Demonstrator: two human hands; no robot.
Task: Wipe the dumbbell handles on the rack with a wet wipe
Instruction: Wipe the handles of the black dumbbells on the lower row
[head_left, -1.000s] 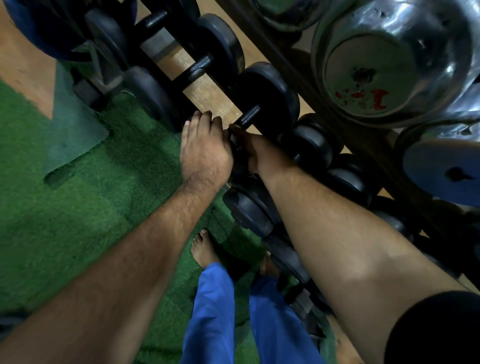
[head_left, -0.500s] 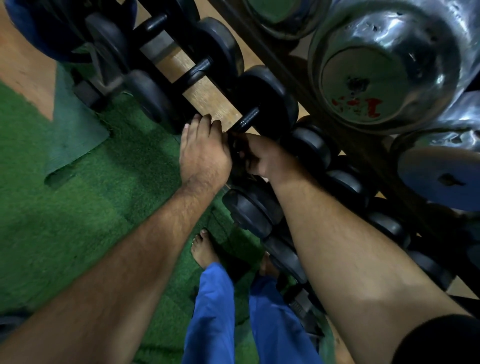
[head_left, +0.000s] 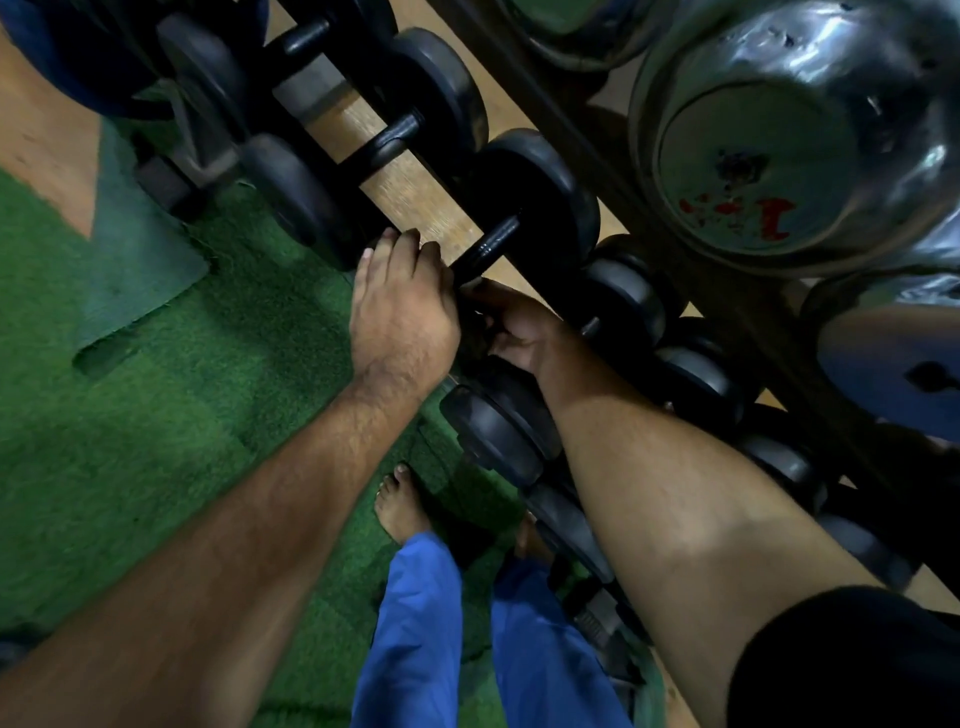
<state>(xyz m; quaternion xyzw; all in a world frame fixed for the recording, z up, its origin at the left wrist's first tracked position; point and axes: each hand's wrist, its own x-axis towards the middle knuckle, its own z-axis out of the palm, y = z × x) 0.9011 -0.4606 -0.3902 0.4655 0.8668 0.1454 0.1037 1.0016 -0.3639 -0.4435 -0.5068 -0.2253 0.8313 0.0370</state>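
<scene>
Taking the black dumbbell handle (head_left: 491, 244) as the marker: well off to its left lies the green turf floor (head_left: 130, 415), with a darker green mat (head_left: 140, 249) laid over one corner of it. Coming right, the left hand (head_left: 400, 317) rests just left of the handle's near end, fingers straight and pressed together over the near weight head, which it mostly hides; it looks to be steadying the dumbbell, not gripping it. Right of that, touching the handle's lower end, the right hand (head_left: 511, 325) is curled in with thumb and fingers closed, but it sits in shadow and I cannot make out a wet wipe in it or tell what, if anything, it pinches. Further right of the handle stands the far rubber head (head_left: 540, 202), then the wooden rack rail (head_left: 597, 135) and big chrome dumbbells (head_left: 789, 130) on the tier above. Below the handle, more black dumbbells (head_left: 498, 436) line the rack, and a bare foot (head_left: 400, 506) stands right under them. My worry is this: if the wiping hand pushes hard along the handle while the other only lies flat, the dumbbell could roll off its rail and drop towards those bare toes; fingers could also get nipped between neighbouring heads.
</scene>
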